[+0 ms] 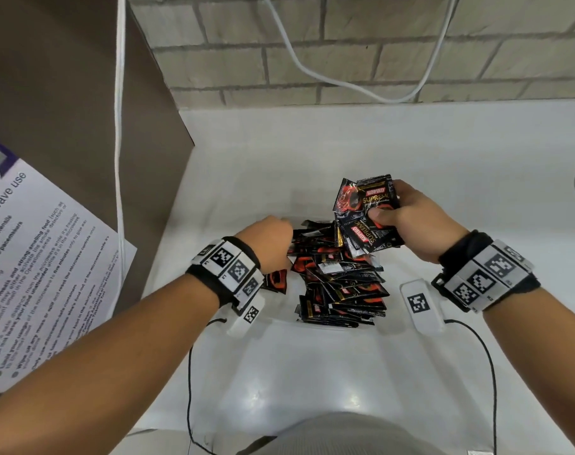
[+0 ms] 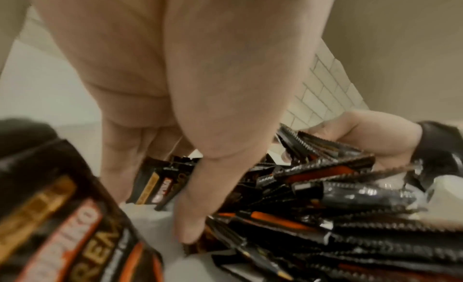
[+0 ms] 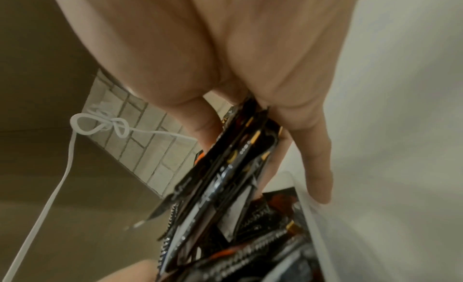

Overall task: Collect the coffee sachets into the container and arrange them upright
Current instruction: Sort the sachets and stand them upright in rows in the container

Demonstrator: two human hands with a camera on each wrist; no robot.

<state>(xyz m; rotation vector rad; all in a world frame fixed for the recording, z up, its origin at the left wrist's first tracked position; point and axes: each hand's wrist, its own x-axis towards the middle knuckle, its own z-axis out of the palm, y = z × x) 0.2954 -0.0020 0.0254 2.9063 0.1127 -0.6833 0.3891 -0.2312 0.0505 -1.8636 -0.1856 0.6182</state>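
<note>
Holding: right hand (image 1: 407, 221) pinches a fanned bundle of sachets (image 1: 366, 213) above the container (image 3: 313, 223).
Left hand (image 1: 269, 244): fingers (image 2: 190, 223) straight, pressing into the loose pile (image 1: 342, 284) inside.
Risk: glossy packets could slide from the pinch, landing flat.

Black Kopiko Supremo coffee sachets (image 1: 342, 284) with red and gold print fill a clear plastic container (image 1: 391, 310) at the centre of the head frame, packed on edge and leaning in overlapping rows. A fanned bundle of sachets (image 1: 365, 215) is raised above the container's far right side. One sachet (image 1: 274, 280) lies at the container's left edge.
</note>
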